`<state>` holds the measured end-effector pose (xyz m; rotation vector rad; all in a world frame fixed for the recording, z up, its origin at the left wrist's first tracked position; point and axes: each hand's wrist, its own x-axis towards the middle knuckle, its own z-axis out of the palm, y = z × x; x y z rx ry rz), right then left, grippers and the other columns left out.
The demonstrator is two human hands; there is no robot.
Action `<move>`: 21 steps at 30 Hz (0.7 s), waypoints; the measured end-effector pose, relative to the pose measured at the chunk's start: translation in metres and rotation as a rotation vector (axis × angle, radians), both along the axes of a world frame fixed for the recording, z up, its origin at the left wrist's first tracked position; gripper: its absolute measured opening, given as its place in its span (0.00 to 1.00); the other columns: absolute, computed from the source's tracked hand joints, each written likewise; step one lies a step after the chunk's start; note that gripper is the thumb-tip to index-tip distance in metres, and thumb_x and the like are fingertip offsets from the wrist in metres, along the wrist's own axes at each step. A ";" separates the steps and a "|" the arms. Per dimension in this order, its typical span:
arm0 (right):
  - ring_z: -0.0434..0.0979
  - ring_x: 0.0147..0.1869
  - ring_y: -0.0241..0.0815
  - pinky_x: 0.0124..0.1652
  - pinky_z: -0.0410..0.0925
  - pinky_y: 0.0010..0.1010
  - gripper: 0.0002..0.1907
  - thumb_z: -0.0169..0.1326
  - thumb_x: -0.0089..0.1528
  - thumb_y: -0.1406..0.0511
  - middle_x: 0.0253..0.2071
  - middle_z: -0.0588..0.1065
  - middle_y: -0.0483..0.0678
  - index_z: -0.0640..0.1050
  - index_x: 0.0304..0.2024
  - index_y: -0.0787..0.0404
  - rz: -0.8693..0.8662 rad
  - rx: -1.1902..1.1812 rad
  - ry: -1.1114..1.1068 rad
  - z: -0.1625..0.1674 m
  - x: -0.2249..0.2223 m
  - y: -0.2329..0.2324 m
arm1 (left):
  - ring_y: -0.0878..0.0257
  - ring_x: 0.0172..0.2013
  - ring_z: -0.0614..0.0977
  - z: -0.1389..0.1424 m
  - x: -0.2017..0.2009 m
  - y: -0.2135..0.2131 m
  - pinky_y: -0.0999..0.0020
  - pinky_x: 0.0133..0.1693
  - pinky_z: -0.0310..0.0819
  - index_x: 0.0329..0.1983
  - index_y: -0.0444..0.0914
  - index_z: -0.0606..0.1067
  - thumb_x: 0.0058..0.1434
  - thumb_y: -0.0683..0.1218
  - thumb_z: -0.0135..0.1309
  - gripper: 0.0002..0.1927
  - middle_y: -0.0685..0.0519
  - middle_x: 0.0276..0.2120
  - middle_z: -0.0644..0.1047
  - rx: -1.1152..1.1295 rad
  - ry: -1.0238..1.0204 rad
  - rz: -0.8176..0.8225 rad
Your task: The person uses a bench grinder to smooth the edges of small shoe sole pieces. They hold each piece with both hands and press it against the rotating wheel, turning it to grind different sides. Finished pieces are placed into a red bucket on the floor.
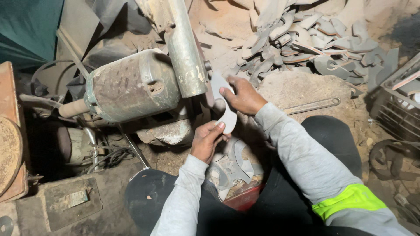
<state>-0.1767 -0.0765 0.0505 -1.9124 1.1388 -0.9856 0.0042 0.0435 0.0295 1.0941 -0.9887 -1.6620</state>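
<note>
Both hands gripped one curved metal blade blank (225, 109). The right hand (243, 97) closed on its upper end, thumb on the flat face, pressing that end toward the grinding wheel (209, 83) just left of the fingers. The left hand (206, 140) pinched the lower end from beneath, thumb on top. The blank ran between the two hands, tilted nearly upright. Below the left hand, more cut blanks (232, 165) lay in a red tray (244, 199). Beyond the right hand, a heap of similar blades (306, 43) lay on the dusty floor, with a flat wrench (313, 105) nearer.
</note>
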 end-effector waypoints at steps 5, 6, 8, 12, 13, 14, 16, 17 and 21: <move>0.78 0.37 0.54 0.40 0.70 0.42 0.18 0.56 0.63 0.57 0.32 0.78 0.61 0.79 0.40 0.68 0.141 0.315 0.223 0.008 -0.025 -0.001 | 0.70 0.29 0.80 0.003 0.001 0.011 0.74 0.35 0.75 0.40 0.33 0.82 0.65 0.47 0.56 0.12 0.54 0.29 0.83 -0.108 -0.477 -0.031; 0.78 0.37 0.55 0.39 0.70 0.43 0.18 0.55 0.63 0.57 0.31 0.78 0.61 0.79 0.40 0.68 0.136 0.337 0.195 0.009 -0.026 -0.001 | 0.70 0.30 0.79 0.002 0.002 0.010 0.74 0.35 0.74 0.40 0.33 0.82 0.66 0.47 0.56 0.12 0.54 0.29 0.82 -0.108 -0.404 -0.036; 0.79 0.37 0.52 0.41 0.70 0.41 0.17 0.54 0.64 0.58 0.33 0.79 0.59 0.78 0.41 0.68 0.130 0.196 0.098 0.009 -0.019 -0.004 | 0.69 0.30 0.78 0.001 0.003 0.005 0.73 0.36 0.73 0.39 0.32 0.82 0.68 0.47 0.55 0.13 0.53 0.30 0.82 -0.109 -0.258 -0.052; 0.79 0.38 0.50 0.43 0.70 0.40 0.17 0.54 0.65 0.60 0.35 0.79 0.59 0.78 0.42 0.70 0.078 0.048 0.007 0.008 -0.007 -0.008 | 0.67 0.31 0.78 -0.005 0.005 -0.004 0.72 0.38 0.73 0.38 0.31 0.80 0.70 0.47 0.54 0.14 0.52 0.30 0.81 -0.117 -0.074 -0.048; 0.79 0.39 0.49 0.43 0.70 0.40 0.16 0.54 0.65 0.60 0.35 0.78 0.59 0.78 0.43 0.70 0.067 0.014 -0.001 0.008 -0.006 -0.009 | 0.67 0.32 0.78 -0.006 0.006 -0.007 0.72 0.38 0.73 0.38 0.31 0.80 0.70 0.47 0.54 0.14 0.51 0.30 0.81 -0.116 -0.066 -0.050; 0.79 0.39 0.49 0.44 0.70 0.40 0.16 0.55 0.65 0.60 0.35 0.78 0.60 0.78 0.43 0.70 0.056 -0.019 -0.010 0.008 -0.004 -0.010 | 0.67 0.32 0.78 -0.007 0.007 -0.009 0.72 0.39 0.73 0.39 0.30 0.80 0.71 0.47 0.53 0.14 0.51 0.31 0.81 -0.114 -0.058 -0.051; 0.77 0.38 0.50 0.42 0.69 0.40 0.16 0.55 0.65 0.60 0.33 0.77 0.60 0.78 0.42 0.71 0.023 -0.003 -0.004 0.008 -0.002 -0.012 | 0.66 0.33 0.78 -0.008 0.007 -0.013 0.71 0.40 0.73 0.40 0.30 0.79 0.71 0.47 0.53 0.13 0.51 0.32 0.80 -0.048 0.039 -0.047; 0.76 0.36 0.51 0.41 0.69 0.40 0.17 0.55 0.65 0.60 0.31 0.76 0.61 0.77 0.41 0.71 -0.003 0.047 0.008 0.008 0.000 -0.013 | 0.66 0.33 0.78 -0.008 0.007 -0.014 0.71 0.40 0.73 0.41 0.30 0.79 0.71 0.47 0.54 0.13 0.50 0.32 0.80 -0.013 0.086 -0.047; 0.72 0.32 0.50 0.37 0.67 0.41 0.17 0.54 0.65 0.60 0.28 0.73 0.61 0.76 0.40 0.72 -0.052 0.129 0.021 0.008 0.004 -0.016 | 0.66 0.34 0.78 -0.004 0.009 -0.015 0.71 0.40 0.74 0.44 0.31 0.79 0.69 0.47 0.53 0.12 0.51 0.33 0.80 0.082 0.139 0.000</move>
